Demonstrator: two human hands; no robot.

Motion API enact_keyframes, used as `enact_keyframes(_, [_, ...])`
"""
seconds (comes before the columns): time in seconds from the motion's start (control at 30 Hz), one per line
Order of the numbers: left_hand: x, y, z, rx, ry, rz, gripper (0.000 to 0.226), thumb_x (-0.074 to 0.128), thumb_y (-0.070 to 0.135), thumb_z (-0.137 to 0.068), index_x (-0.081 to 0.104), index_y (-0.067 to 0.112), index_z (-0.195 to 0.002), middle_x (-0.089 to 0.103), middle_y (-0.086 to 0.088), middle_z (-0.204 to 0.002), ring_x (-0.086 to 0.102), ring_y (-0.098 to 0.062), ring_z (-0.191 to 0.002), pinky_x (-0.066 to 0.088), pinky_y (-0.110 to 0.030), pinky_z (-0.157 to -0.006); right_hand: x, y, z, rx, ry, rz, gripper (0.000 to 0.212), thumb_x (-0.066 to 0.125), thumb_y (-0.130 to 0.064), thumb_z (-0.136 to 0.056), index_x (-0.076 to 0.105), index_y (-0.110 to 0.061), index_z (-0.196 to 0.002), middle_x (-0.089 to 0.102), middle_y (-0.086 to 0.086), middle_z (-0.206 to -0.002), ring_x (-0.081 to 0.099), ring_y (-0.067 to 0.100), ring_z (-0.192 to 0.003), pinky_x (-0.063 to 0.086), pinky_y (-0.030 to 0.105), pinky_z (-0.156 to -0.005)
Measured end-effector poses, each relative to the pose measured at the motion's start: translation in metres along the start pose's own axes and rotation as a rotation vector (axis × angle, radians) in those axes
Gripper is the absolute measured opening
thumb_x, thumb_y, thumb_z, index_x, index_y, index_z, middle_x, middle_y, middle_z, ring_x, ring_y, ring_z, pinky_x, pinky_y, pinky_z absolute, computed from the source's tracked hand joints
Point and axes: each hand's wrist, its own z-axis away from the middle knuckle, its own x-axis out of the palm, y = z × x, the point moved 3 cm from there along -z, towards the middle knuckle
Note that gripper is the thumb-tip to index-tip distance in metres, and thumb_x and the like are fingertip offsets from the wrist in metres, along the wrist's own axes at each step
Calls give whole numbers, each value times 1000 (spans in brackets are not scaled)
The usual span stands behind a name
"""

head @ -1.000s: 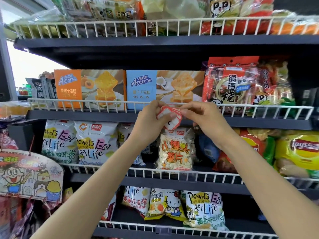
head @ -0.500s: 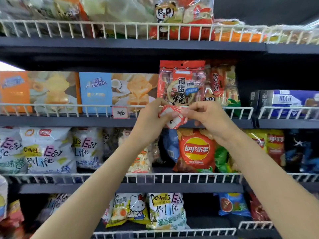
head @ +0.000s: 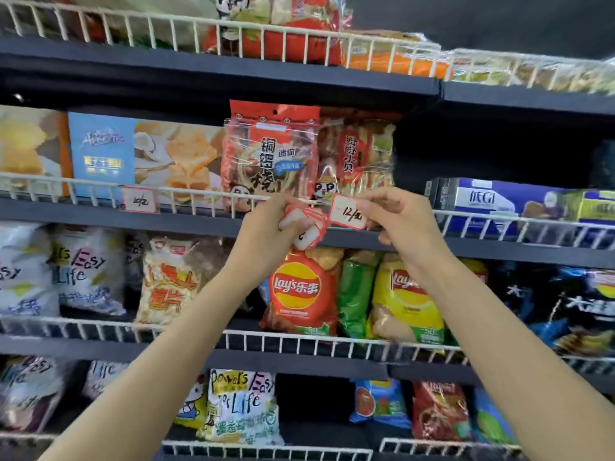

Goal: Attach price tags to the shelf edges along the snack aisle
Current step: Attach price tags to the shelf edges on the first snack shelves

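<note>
I saw right hand (head: 396, 217) pinch one price tag (head: 347, 212), marked 12, at 12 o'clock of red chip bag (head: 298, 291); left hand (head: 269, 234) gripped stack of tags (head: 301, 224) at tag's 9 o'clock; my guess: hold tag flat, line up with shelf edge (head: 186, 224) under red panda bag (head: 269, 154), press firm; wire rail (head: 66, 191) held boxes and bags; one tag (head: 139, 200) already hung at 9 o'clock.
</note>
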Motion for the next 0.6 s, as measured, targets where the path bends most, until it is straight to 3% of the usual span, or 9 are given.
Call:
enact_keyframes(0.07, [15,2,-3,-3,-73,-105,28,59,23,-91,58,15,-117,63,-2,-105,55,-15,-90,41,-11,-64,-10,3,-5,-30,36,7,18,64,-10,-86,67,-24,-75,64,8,-69,51,3,-51,32,20,-40])
enact_keyframes(0.13, [26,1,-6,-12,-115,-180,35,58,26,-91,54,16,-125,60,-5,-119,53,-14,-98,33,-16,-59,-15,6,-10,-61,75,53,20,62,-7,-87,66,-23,-76,67,8,-74,54,1,-52,36,18,-38])
enact_keyframes(0.2, [32,0,-8,-45,-128,-212,42,57,27,-91,50,16,-131,56,-7,-129,54,-19,-109,33,-17,-65,-19,8,-15,-88,105,134,17,61,-6,-87,66,-21,-80,69,5,-76,58,-2,-54,40,16,-39])
enact_keyframes(0.3, [36,1,-11,-74,-134,-199,44,58,26,-91,50,12,-132,57,-9,-130,53,-23,-118,42,-24,-84,-20,13,-21,-124,120,217,12,61,-5,-87,67,-15,-87,69,6,-79,60,1,-58,41,14,-42])
enact_keyframes(0.37, [32,1,-13,-92,-84,-188,43,59,27,-90,53,10,-130,58,-9,-128,51,-24,-121,40,-28,-88,-18,15,-22,-144,130,271,13,61,-6,-87,66,-17,-87,68,3,-80,62,3,-64,44,13,-46])
enact_keyframes(0.47, [28,2,-14,-109,-39,-189,44,58,27,-90,53,6,-129,59,-10,-120,51,-23,-115,36,-28,-88,-16,17,-22,-169,150,340,13,61,-8,-86,66,-21,-86,65,-4,-78,66,7,-74,55,25,-57])
enact_keyframes(0.6, [29,0,-12,-108,-162,-104,43,61,27,-89,51,10,-128,59,-11,-121,53,-21,-114,39,-30,-93,-10,15,-22,-223,171,381,11,61,-7,-86,69,-14,-88,65,-5,-80,66,10,-78,57,33,-68])
